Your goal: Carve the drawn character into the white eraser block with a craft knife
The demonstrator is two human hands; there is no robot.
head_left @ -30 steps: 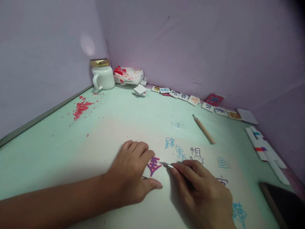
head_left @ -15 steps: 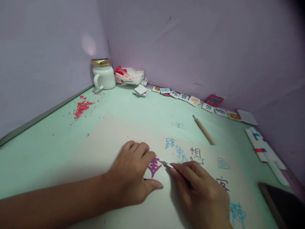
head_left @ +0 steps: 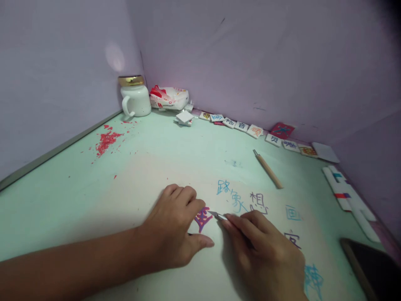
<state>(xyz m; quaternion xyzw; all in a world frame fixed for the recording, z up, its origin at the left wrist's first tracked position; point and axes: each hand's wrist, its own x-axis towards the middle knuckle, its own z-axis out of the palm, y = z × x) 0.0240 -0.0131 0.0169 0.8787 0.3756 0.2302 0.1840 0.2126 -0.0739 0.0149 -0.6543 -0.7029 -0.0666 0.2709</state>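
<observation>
My left hand (head_left: 175, 230) lies palm down on the sheet, its index finger touching the upper edge of a small piece with a purple and red character (head_left: 203, 219). The thumb is set apart below it, and the hand hides the piece's left side. From the right, my right hand (head_left: 266, 251) grips a craft knife (head_left: 221, 216) like a pen. The blade tip meets the character's upper right edge. Under both hands is a large pale sheet (head_left: 147, 175) with handwritten blue and purple characters.
A wooden-handled gouge (head_left: 269, 171) lies beyond my right hand. Small character tiles (head_left: 241, 126) line the back wall. At the back left are a lidded mug (head_left: 138, 101), a tissue pack (head_left: 171, 99) and red shavings (head_left: 107, 142). White markers (head_left: 351, 202) and a dark phone-like device (head_left: 372, 267) are at right.
Both hands keep almost the same pose, and the knife tip stays at the character's edge. The view has shifted very slightly.
</observation>
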